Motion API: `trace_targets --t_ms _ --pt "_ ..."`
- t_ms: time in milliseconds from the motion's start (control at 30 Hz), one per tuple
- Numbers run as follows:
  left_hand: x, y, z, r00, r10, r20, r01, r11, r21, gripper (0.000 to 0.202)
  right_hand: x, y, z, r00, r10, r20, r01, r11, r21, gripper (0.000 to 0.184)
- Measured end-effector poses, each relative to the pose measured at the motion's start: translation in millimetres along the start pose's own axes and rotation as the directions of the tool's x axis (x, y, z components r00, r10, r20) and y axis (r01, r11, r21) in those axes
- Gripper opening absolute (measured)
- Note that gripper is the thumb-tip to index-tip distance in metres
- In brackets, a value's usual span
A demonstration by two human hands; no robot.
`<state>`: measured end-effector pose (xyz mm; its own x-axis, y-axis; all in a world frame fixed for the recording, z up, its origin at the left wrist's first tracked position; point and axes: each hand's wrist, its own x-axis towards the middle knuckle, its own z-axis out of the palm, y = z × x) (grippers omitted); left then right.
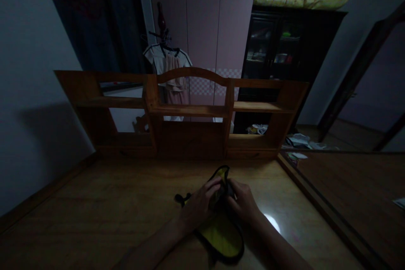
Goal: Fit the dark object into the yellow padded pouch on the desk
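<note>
A soft yellow piece with black edging (223, 236), perhaps a pouch, lies on the wooden surface, its rounded end towards me. Its far end is folded up and rises between my hands. My left hand (201, 200) lies over its left side, with fingers curled on the raised yellow part. From the right, my right hand (242, 198) pinches the dark edge, thumb and fingers closed together. Between the fingers is something dark that I cannot make out. A small black tab (180, 198) sticks out to the left of my left hand.
The glossy wooden surface (142, 190) ends at a raised rim (319, 202) on the right. At the back stands a wooden headboard-like shelf unit (191, 112). Behind it are a pink wardrobe (202, 29), hanging clothes (167, 61) and a dark cabinet (306, 46). The room is dim.
</note>
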<state>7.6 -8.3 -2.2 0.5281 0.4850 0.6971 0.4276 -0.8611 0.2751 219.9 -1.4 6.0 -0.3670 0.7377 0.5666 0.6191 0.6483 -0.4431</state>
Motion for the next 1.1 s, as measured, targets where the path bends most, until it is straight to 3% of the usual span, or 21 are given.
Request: trace_targets --t_ms 100,233,467,733,1100 --pt "1 0 -0.8 0.998 0.063 -0.020 -0.063 0.998 0.022 0.058 -3 2 1 0.999 -0.039 0.023 0.039 0.999 0.008 0.044" --pt "4 1 -3.0 0.993 0.110 -0.031 -0.108 0.993 0.053 0.059 -6 5 4 0.997 -0.078 0.011 0.078 0.997 -0.025 0.050" --pt "6 3 -2.9 0.999 0.023 0.036 -0.026 0.996 0.088 0.073 -3 5 13 0.998 -0.063 -0.008 0.063 0.998 -0.007 0.049" --pt "5 3 -2.6 0.999 0.024 0.031 -0.027 0.994 0.103 0.063 -1 2 6 0.999 -0.049 0.002 0.049 0.998 0.043 0.043" --pt "6 3 -5.9 0.996 -0.016 0.085 -0.001 0.979 0.203 0.071 -2 1 5 0.999 -0.034 0.031 0.033 0.999 0.033 0.039"
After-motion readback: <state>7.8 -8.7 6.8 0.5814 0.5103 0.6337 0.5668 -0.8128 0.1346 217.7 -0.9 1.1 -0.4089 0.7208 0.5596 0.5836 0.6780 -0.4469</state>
